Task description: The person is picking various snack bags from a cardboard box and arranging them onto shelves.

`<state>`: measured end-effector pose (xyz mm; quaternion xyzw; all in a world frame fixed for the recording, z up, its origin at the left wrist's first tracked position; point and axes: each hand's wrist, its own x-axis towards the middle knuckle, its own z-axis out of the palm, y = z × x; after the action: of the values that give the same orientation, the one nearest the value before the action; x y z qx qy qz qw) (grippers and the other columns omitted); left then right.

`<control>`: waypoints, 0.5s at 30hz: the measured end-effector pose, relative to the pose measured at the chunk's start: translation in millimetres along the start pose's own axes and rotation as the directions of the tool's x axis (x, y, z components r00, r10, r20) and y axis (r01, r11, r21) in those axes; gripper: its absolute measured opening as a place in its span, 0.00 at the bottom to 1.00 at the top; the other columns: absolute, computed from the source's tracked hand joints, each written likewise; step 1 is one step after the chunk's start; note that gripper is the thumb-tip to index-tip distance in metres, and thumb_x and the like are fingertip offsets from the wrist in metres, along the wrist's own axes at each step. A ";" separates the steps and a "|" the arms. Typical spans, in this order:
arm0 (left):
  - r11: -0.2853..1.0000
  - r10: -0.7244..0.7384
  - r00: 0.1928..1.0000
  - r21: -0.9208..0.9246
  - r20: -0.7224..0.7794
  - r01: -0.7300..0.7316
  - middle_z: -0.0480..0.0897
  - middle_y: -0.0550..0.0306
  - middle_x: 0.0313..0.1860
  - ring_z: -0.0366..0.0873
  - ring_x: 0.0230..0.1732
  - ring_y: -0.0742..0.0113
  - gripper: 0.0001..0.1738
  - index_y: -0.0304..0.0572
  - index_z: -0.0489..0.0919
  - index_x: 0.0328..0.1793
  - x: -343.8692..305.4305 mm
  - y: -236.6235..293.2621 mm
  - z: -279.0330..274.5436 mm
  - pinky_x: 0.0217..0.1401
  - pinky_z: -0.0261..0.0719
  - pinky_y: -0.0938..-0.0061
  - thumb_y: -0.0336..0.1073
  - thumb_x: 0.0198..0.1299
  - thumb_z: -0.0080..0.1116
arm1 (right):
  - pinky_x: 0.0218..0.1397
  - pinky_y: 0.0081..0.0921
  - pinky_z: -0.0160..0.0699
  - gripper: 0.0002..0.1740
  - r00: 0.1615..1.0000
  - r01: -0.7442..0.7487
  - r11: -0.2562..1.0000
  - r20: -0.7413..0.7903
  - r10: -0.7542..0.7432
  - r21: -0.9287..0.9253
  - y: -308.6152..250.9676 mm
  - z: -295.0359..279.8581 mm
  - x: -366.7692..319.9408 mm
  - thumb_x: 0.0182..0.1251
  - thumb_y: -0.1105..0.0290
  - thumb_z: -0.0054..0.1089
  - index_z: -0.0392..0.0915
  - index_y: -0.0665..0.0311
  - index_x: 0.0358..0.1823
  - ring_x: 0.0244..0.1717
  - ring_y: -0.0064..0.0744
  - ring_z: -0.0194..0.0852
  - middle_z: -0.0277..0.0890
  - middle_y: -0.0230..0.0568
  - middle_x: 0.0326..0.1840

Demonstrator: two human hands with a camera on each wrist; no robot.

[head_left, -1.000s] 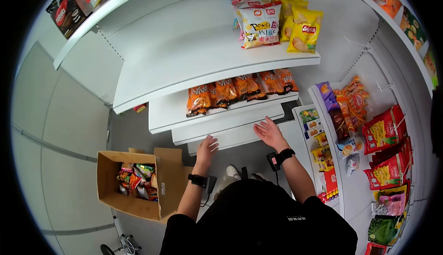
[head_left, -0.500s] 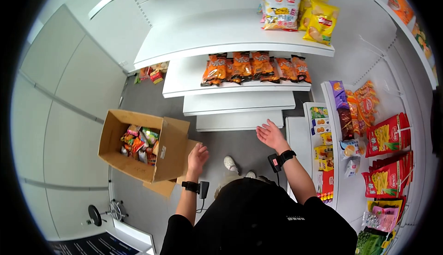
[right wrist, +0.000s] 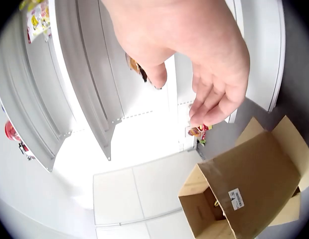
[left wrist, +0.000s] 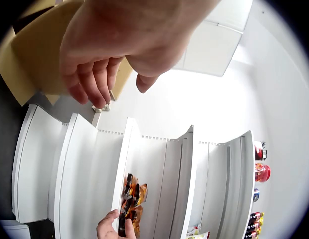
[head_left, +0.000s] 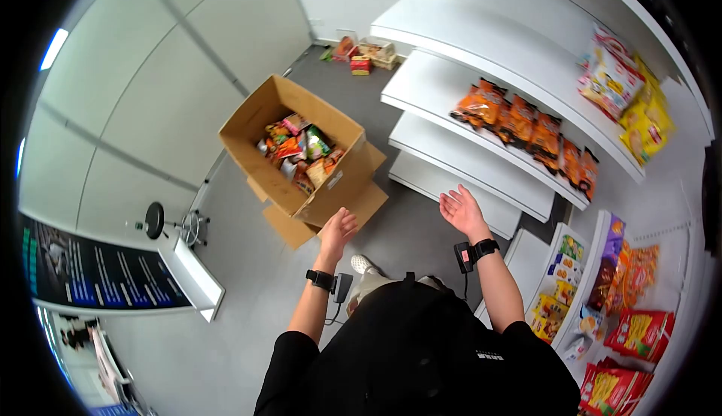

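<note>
My left hand (head_left: 337, 232) is in front of the near side of an open cardboard box (head_left: 335, 199), its fingers loosely bent and holding nothing. Colourful snack packets (head_left: 304, 151) lie jumbled inside that box. My right hand (head_left: 462, 211), palm turned up and fingers relaxed, hovers before the lower shelves (head_left: 459, 190) with nothing in it. In the left wrist view, the left hand (left wrist: 134, 45) hangs with thumb and fingers apart. The right wrist view shows the right hand (right wrist: 194, 55) likewise, with the labelled side of the box beyond it.
Orange snack bags (head_left: 519, 119) line one shelf of the white rack; white and yellow chip bags (head_left: 647, 130) stand on the shelf above. Red bags (head_left: 639, 335) hang at the right. Small packages (head_left: 361, 65) lie on the floor by the wall. A wheeled stool (head_left: 155, 220) stands left.
The head view has swung left, so the box now sits nearer the middle and the rack further right. Both hands stay raised in front of the body, with nothing taken up.
</note>
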<state>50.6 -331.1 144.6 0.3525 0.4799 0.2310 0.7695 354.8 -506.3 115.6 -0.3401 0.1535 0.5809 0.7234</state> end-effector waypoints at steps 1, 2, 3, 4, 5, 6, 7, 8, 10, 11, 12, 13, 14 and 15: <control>1.000 0.001 1.000 -0.017 -0.031 -0.001 0.80 0.61 0.40 0.77 0.39 0.71 0.21 0.43 0.72 0.52 0.1 2.5 -12.7 0.44 0.75 0.73 0.51 0.63 0.53 | 0.54 0.36 0.74 0.30 1.000 -0.012 1.000 0.014 0.013 -0.015 5.9 11.6 8.9 0.61 0.55 0.61 0.60 0.66 0.56 0.49 0.41 0.72 0.71 0.51 0.51; 0.999 0.002 0.998 -0.032 -0.057 -0.004 0.80 0.61 0.41 0.77 0.39 0.71 0.21 0.43 0.72 0.52 1.3 6.3 -26.4 0.44 0.75 0.73 0.51 0.64 0.52 | 0.54 0.36 0.74 0.30 0.999 -0.027 0.999 0.027 0.028 -0.033 13.1 23.7 17.8 0.61 0.55 0.60 0.60 0.66 0.55 0.49 0.41 0.72 0.71 0.51 0.51; 0.999 0.002 0.997 -0.044 -0.082 -0.006 0.80 0.61 0.41 0.78 0.39 0.71 0.21 0.42 0.72 0.52 1.9 11.4 -39.6 0.45 0.75 0.73 0.51 0.64 0.52 | 0.54 0.37 0.75 0.29 0.998 -0.041 0.998 0.038 0.042 -0.047 21.6 35.5 27.0 0.61 0.55 0.60 0.60 0.66 0.54 0.49 0.41 0.73 0.71 0.51 0.50; 0.999 0.004 0.994 -0.048 -0.107 -0.009 0.80 0.62 0.40 0.78 0.39 0.72 0.20 0.44 0.73 0.51 2.4 16.2 -51.9 0.45 0.75 0.73 0.51 0.64 0.52 | 0.53 0.37 0.75 0.28 0.997 -0.052 0.997 0.048 0.055 -0.059 30.6 46.5 35.6 0.61 0.55 0.60 0.61 0.65 0.54 0.49 0.41 0.73 0.71 0.51 0.50; 0.999 0.005 0.992 -0.052 -0.130 -0.012 0.80 0.64 0.39 0.78 0.39 0.72 0.19 0.45 0.74 0.49 3.9 21.3 -64.0 0.45 0.76 0.73 0.51 0.64 0.52 | 0.53 0.37 0.75 0.28 0.996 -0.069 0.996 0.052 0.073 -0.065 40.5 57.7 43.8 0.61 0.55 0.60 0.61 0.65 0.53 0.49 0.41 0.73 0.72 0.51 0.49; 0.998 0.005 0.989 -0.055 -0.148 -0.013 0.80 0.65 0.38 0.78 0.38 0.73 0.18 0.46 0.74 0.48 6.9 27.3 -75.3 0.46 0.76 0.73 0.51 0.64 0.52 | 0.53 0.37 0.75 0.27 0.995 -0.083 0.994 0.055 0.087 -0.069 50.4 68.9 52.2 0.61 0.55 0.60 0.61 0.65 0.53 0.49 0.42 0.73 0.72 0.51 0.49; 0.998 0.011 0.989 -0.061 -0.147 -0.020 0.80 0.63 0.39 0.78 0.39 0.72 0.19 0.45 0.74 0.49 10.5 33.5 -85.8 0.45 0.76 0.74 0.51 0.64 0.52 | 0.53 0.37 0.75 0.27 0.993 -0.094 0.993 0.057 0.098 -0.074 58.9 79.7 60.4 0.62 0.55 0.60 0.62 0.65 0.52 0.49 0.42 0.73 0.72 0.51 0.49; 0.997 0.014 0.989 -0.068 -0.146 -0.024 0.80 0.62 0.40 0.78 0.39 0.72 0.20 0.43 0.73 0.50 15.0 40.7 -96.5 0.44 0.76 0.74 0.51 0.64 0.52 | 0.53 0.37 0.75 0.27 0.992 -0.104 0.991 0.059 0.109 -0.079 66.7 90.8 68.9 0.62 0.55 0.60 0.61 0.65 0.52 0.49 0.42 0.73 0.72 0.52 0.49; 0.995 0.021 0.991 -0.094 -0.133 -0.033 0.80 0.60 0.41 0.78 0.40 0.71 0.21 0.42 0.73 0.51 25.8 48.8 -119.8 0.43 0.76 0.75 0.50 0.63 0.52 | 0.53 0.37 0.75 0.27 0.990 -0.125 0.988 0.059 0.130 -0.092 83.7 109.9 82.9 0.62 0.56 0.59 0.61 0.66 0.52 0.48 0.42 0.74 0.72 0.52 0.48; 0.993 0.024 0.992 -0.110 -0.121 -0.038 0.80 0.60 0.41 0.78 0.39 0.71 0.20 0.42 0.73 0.51 33.1 53.4 -130.9 0.43 0.76 0.76 0.50 0.63 0.53 | 0.53 0.37 0.75 0.26 0.990 -0.121 0.987 0.056 0.127 -0.102 90.5 118.6 89.9 0.62 0.56 0.59 0.61 0.66 0.52 0.48 0.42 0.74 0.73 0.52 0.48; 0.991 0.027 0.994 -0.125 -0.109 -0.040 0.80 0.60 0.41 0.78 0.39 0.71 0.20 0.42 0.73 0.50 38.3 60.6 -139.2 0.42 0.76 0.77 0.50 0.63 0.53 | 0.53 0.37 0.75 0.26 0.991 -0.117 0.987 0.052 0.124 -0.112 97.3 127.7 97.0 0.62 0.56 0.59 0.61 0.66 0.52 0.48 0.42 0.74 0.73 0.52 0.48; 0.991 0.023 0.993 -0.129 -0.119 -0.039 0.81 0.60 0.40 0.78 0.39 0.71 0.19 0.42 0.73 0.50 43.1 66.3 -146.2 0.42 0.76 0.77 0.49 0.63 0.53 | 0.53 0.37 0.75 0.26 0.992 -0.115 0.986 0.046 0.121 -0.121 104.0 135.8 103.9 0.62 0.56 0.59 0.61 0.66 0.52 0.48 0.43 0.74 0.73 0.52 0.48; 0.990 0.019 0.991 -0.133 -0.129 -0.036 0.81 0.60 0.40 0.78 0.39 0.71 0.19 0.42 0.73 0.50 48.6 71.4 -152.6 0.42 0.76 0.77 0.49 0.63 0.53 | 0.53 0.37 0.75 0.26 0.992 -0.116 0.986 0.041 0.122 -0.124 110.7 144.4 111.8 0.62 0.56 0.59 0.61 0.66 0.52 0.48 0.43 0.74 0.73 0.52 0.48; 0.990 0.011 0.990 -0.136 -0.141 -0.030 0.81 0.60 0.39 0.78 0.38 0.72 0.19 0.42 0.73 0.49 53.3 78.2 -157.0 0.42 0.76 0.77 0.49 0.63 0.53 | 0.53 0.37 0.75 0.26 0.992 -0.119 0.985 0.034 0.124 -0.124 116.0 153.0 121.2 0.62 0.56 0.59 0.61 0.66 0.52 0.48 0.43 0.74 0.73 0.52 0.48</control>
<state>-69.2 -193.3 127.9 0.2865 0.5120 0.2955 0.7540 252.4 -303.7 114.8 -0.3616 0.1231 0.6393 0.6674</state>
